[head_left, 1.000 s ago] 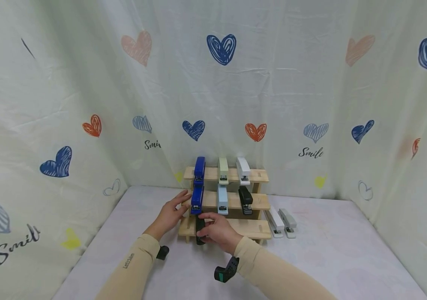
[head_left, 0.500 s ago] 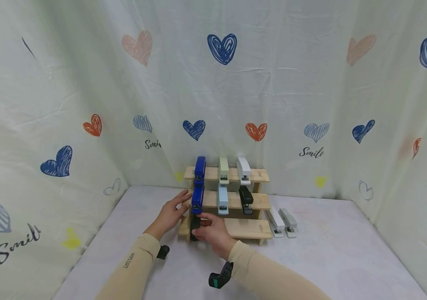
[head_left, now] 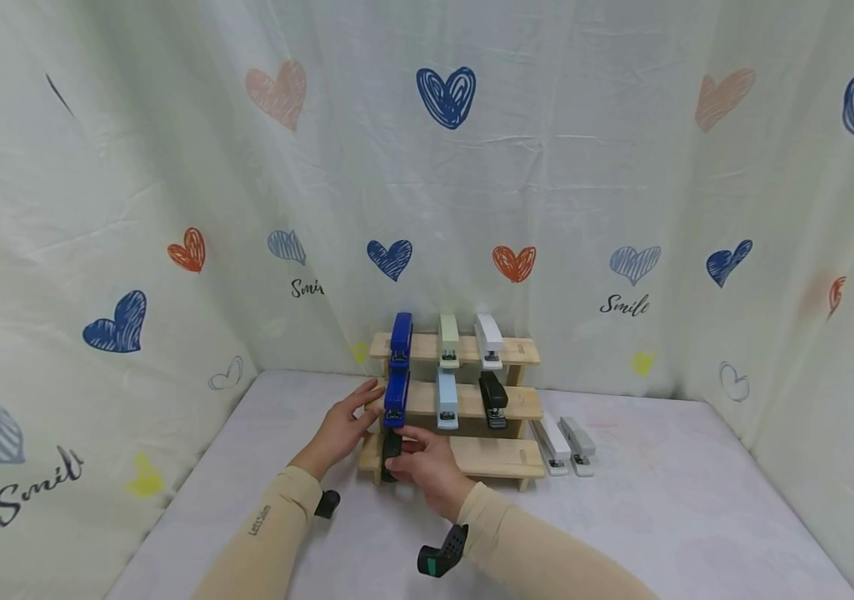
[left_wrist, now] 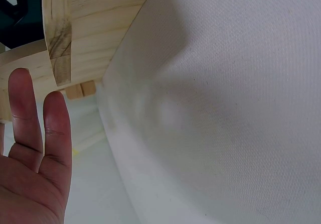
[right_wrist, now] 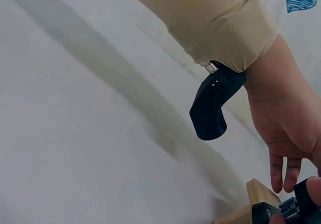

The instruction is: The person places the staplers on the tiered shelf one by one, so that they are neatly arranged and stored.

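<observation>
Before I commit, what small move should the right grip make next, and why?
Probably ease the right grip open slowly: it holds the dark stapler at the left end of the bottom shelf, roughly in line below the lower blue stapler. I can't tell whether the stapler's base sits flat, so go gently.

Your pale table bears a three-tier wooden rack. On your top tier, left to right, stand a blue stapler, a pale-green stapler and a white stapler; on the middle tier, a second blue stapler, a light-blue stapler and a black stapler. At your bottom tier's left end is a partly hidden dark stapler. Another white stapler and a grey stapler lie beside the rack's right end.
</observation>
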`<state>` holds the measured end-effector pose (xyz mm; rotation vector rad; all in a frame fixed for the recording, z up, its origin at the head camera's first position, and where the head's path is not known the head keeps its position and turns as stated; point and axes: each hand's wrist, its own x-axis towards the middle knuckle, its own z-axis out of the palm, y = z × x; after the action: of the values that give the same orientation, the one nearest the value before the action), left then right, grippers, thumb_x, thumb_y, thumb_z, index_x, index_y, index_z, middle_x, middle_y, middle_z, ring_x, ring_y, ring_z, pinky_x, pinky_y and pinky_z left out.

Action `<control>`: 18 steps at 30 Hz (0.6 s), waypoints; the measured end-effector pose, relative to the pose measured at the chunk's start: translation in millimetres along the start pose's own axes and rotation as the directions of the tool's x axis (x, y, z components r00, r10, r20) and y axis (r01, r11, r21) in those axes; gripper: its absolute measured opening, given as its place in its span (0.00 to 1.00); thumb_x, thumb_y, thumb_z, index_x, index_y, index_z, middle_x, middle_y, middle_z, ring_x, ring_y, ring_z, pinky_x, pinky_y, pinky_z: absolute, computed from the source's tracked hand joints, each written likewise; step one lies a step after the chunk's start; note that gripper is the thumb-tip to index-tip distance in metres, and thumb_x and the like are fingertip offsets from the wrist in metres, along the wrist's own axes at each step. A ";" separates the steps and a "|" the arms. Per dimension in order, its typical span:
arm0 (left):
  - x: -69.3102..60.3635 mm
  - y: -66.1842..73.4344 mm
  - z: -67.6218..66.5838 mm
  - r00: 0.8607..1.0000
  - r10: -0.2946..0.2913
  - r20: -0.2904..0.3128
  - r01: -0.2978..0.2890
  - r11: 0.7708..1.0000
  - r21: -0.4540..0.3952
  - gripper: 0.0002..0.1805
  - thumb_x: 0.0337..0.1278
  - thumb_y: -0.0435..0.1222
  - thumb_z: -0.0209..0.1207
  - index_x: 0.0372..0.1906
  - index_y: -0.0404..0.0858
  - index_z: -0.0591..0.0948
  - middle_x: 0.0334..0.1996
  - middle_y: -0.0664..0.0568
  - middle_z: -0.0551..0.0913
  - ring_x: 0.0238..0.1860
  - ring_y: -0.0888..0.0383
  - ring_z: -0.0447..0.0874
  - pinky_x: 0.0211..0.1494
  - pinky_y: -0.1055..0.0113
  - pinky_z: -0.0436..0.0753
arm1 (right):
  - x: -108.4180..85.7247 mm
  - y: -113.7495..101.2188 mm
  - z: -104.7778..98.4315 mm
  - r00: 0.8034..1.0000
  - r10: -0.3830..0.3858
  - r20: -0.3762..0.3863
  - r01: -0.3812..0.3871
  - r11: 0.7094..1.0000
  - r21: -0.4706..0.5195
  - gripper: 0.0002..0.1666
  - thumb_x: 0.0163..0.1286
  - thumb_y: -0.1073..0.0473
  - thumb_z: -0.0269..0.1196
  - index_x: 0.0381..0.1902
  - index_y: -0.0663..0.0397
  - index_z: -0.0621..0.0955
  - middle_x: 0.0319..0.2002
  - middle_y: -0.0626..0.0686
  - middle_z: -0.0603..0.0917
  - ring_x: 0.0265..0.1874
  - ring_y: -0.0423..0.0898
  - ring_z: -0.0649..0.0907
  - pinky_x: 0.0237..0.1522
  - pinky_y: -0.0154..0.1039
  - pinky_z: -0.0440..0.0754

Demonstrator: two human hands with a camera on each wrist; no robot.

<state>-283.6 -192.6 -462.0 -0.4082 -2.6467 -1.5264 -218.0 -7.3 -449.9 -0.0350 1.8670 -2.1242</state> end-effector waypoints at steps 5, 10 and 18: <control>0.0 -0.4 0.0 1.000 -0.001 -0.001 0.001 1.000 0.002 0.24 0.72 0.33 0.56 0.69 0.37 0.74 0.76 0.48 0.60 0.64 0.44 0.72 0.38 0.65 0.83 | 1.0 0.5 -0.6 1.000 0.000 0.002 0.000 1.000 0.009 0.36 0.60 0.77 0.66 0.67 0.67 0.72 0.52 0.65 0.77 0.44 0.50 0.82 0.49 0.48 0.83; 0.6 -1.6 0.2 1.000 0.004 0.000 -0.004 1.000 -0.003 0.24 0.72 0.33 0.56 0.70 0.37 0.74 0.76 0.48 0.60 0.65 0.44 0.72 0.38 0.65 0.83 | 2.3 1.8 -0.3 1.000 -0.004 0.001 0.004 1.000 0.019 0.35 0.60 0.77 0.66 0.66 0.67 0.72 0.52 0.64 0.79 0.44 0.50 0.82 0.49 0.48 0.83; 0.9 -1.5 0.7 1.000 0.006 -0.005 -0.006 1.000 0.003 0.23 0.72 0.33 0.56 0.69 0.37 0.74 0.76 0.48 0.61 0.63 0.45 0.73 0.37 0.66 0.83 | 2.4 1.9 1.3 1.000 -0.002 -0.015 0.003 1.000 0.023 0.33 0.59 0.77 0.67 0.63 0.67 0.73 0.50 0.62 0.81 0.44 0.51 0.83 0.48 0.48 0.83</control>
<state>-284.8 -192.5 -463.5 -0.4111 -2.6408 -1.5192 -219.7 -9.3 -452.0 -0.0165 1.8520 -2.1526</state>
